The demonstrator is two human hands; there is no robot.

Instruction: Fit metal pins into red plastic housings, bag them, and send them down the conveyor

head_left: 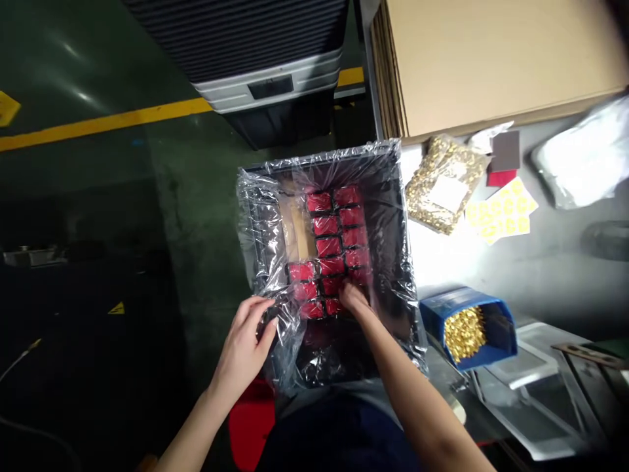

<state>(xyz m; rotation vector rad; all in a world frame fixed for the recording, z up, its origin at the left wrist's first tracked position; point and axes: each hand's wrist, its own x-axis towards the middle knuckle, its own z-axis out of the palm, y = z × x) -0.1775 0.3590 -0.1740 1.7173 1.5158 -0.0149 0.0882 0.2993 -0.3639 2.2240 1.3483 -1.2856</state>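
Red blocks (329,246) fill the middle of the lined bin (390,255). Left hand (248,334), thumb and fingers parted, is by its near-left corner; right hand (352,298) reaches onto blocks, grip hidden. Bag (436,165) by the desk's (540,262) left edge: label (448,195) unreadable.

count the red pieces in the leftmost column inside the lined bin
3 visible: the top piece, nearest the brown strip; the middle piece; the bottom piece. More may be hidden beneath.
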